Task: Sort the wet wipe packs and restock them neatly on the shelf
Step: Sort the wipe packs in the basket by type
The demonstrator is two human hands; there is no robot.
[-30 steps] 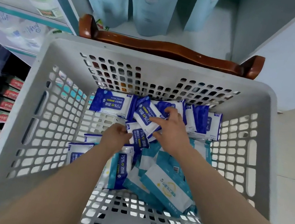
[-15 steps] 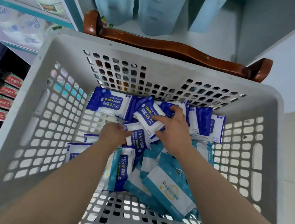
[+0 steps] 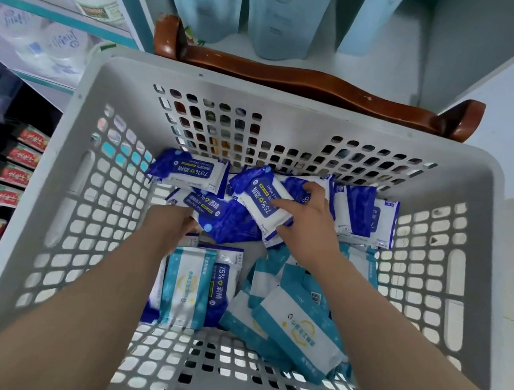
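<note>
Nearest us, in the lower centre of the grey basket (image 3: 298,106), lie the teal wipe packs (image 3: 296,332). At mid-frame our left hand (image 3: 167,227) dips among the blue wipe packs (image 3: 190,173), and we cannot tell how its fingers lie. Our right hand (image 3: 308,228) grips one blue pack (image 3: 261,202), thumb on top. Beyond, at upper centre, stands a wooden chair back (image 3: 303,82).
</note>
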